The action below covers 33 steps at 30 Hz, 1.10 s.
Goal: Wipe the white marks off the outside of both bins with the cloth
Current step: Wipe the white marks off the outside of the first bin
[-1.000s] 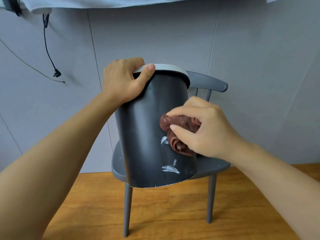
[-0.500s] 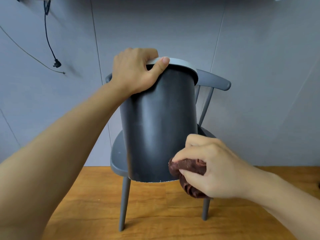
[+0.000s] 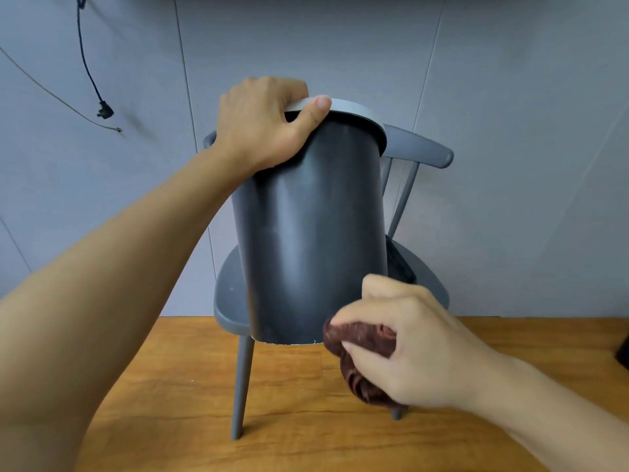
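Observation:
A dark grey bin with a light grey rim is held up in front of a grey chair, tilted with its bottom edge toward me. My left hand grips its rim at the top left, thumb over the edge. My right hand holds a bunched brown cloth at the bin's lower right corner. The wall facing me shows no white marks, only a thin pale line along the bottom edge. A dark object, perhaps a second bin, peeks out behind on the chair seat.
The chair stands on a wooden floor against a grey panelled wall. A black cable with a plug hangs on the wall at upper left. A dark object sits at the right edge.
My right hand has swept the cloth down the bin's side from the middle to the bottom corner. The white marks seen a second ago no longer show. The bin has risen slightly.

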{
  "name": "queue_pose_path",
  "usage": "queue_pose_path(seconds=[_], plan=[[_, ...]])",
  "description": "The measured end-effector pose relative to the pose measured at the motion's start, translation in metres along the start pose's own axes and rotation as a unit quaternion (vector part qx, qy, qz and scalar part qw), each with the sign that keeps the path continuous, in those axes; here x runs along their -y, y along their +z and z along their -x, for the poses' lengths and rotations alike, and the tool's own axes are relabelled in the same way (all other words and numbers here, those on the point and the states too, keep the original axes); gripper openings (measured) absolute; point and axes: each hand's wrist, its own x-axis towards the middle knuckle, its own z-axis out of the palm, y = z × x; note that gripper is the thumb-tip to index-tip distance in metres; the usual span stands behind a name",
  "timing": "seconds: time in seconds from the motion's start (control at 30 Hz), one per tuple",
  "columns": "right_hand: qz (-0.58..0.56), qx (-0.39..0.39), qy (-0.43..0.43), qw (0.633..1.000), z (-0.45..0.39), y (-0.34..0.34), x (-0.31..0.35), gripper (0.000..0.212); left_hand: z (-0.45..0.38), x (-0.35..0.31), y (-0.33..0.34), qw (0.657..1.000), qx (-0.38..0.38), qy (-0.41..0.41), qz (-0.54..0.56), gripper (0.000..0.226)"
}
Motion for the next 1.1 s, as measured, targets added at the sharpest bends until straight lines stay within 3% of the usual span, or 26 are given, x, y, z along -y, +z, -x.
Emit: queue_pose_path(seconds=[0.07,0.2,0.27,0.53,0.73,0.87,0.97,1.1], plan=[[-0.018,-0.010,0.011,1.000,0.005,0.000,0.000,0.017,0.000,0.000,0.001,1.000,0.000,0.003,0.000,0.056],[-0.030,-0.175,0.059,0.982,-0.011,-0.015,-0.011,0.019,0.002,0.004,0.000,1.000,-0.002,0.000,0.008,0.056],[-0.013,-0.192,0.073,0.979,-0.017,-0.017,-0.016,0.020,0.003,0.003,-0.002,1.000,-0.002,0.000,0.006,0.057],[-0.055,-0.007,0.039,0.998,0.029,0.009,-0.011,0.023,0.005,-0.005,-0.005,1.000,0.003,0.022,0.020,0.055],[-0.086,-0.150,0.060,0.983,0.021,-0.020,-0.017,0.021,0.006,-0.001,-0.007,1.000,0.007,0.011,0.029,0.054],[-0.070,-0.152,0.053,0.985,-0.002,-0.015,-0.009,0.021,0.006,0.005,-0.007,1.000,0.007,-0.008,0.024,0.054],[-0.029,-0.103,0.030,0.994,-0.007,-0.001,0.000,0.020,0.006,0.009,-0.006,0.999,0.003,-0.014,0.029,0.055],[0.016,0.042,0.010,0.999,0.016,0.002,0.001,0.019,0.009,0.015,-0.006,0.999,-0.003,-0.006,0.039,0.053]])
